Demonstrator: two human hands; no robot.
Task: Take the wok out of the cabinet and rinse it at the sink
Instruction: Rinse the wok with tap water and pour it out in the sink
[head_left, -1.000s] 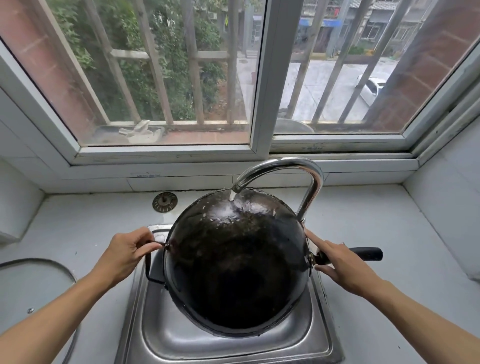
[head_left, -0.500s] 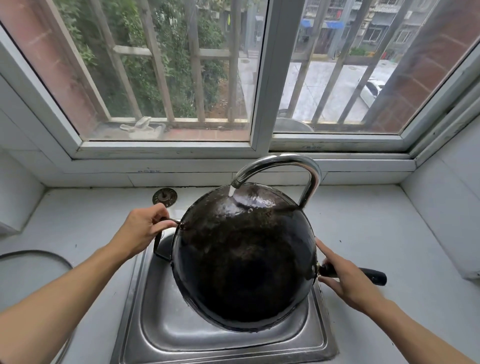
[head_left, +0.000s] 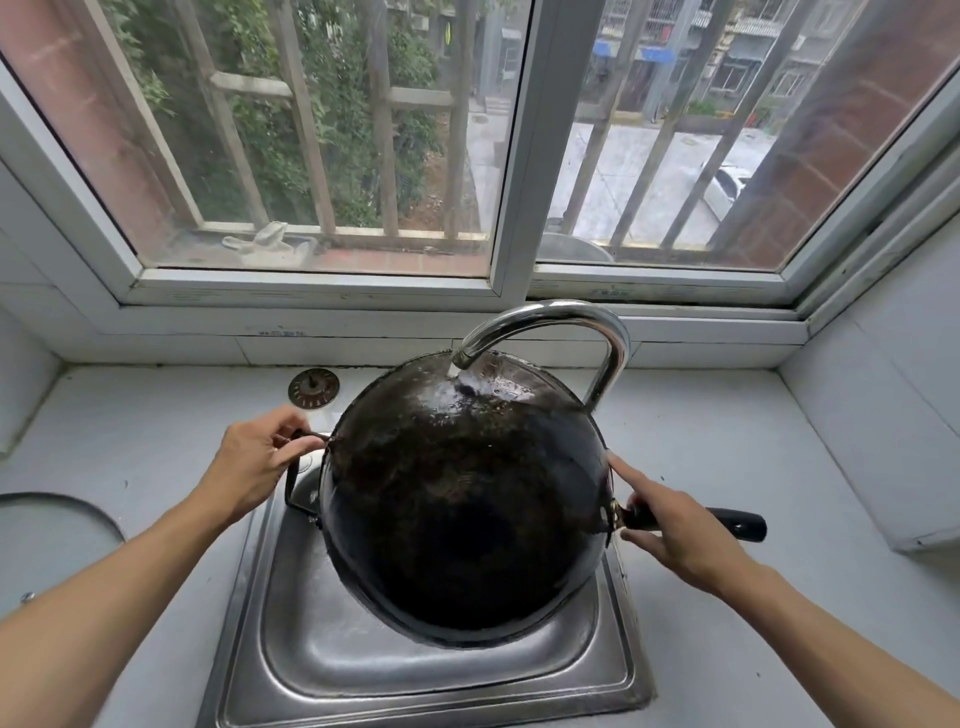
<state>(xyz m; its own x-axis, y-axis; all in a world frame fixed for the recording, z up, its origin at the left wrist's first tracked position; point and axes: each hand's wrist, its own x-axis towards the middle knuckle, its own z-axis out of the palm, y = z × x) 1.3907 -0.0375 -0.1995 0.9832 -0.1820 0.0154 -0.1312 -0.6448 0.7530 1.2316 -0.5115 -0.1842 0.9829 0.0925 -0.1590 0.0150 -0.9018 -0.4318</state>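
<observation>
Head view: the wok (head_left: 462, 499) sits bottom-up over the sink (head_left: 322, 670), tipped more steeply than a second ago, so tap (head_left: 550, 322) water sheets across its underside. Left hand (head_left: 254, 462) grips the loop handle; right hand (head_left: 675, 525) grasps the long handle.

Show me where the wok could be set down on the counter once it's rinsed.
Barest is the counter right of the sink, between faucet and side wall. The left stretch is tighter: a strainer at the back, a glass lid at the near edge. The sink itself is crowded by the wok, held by the left hand and right hand.
</observation>
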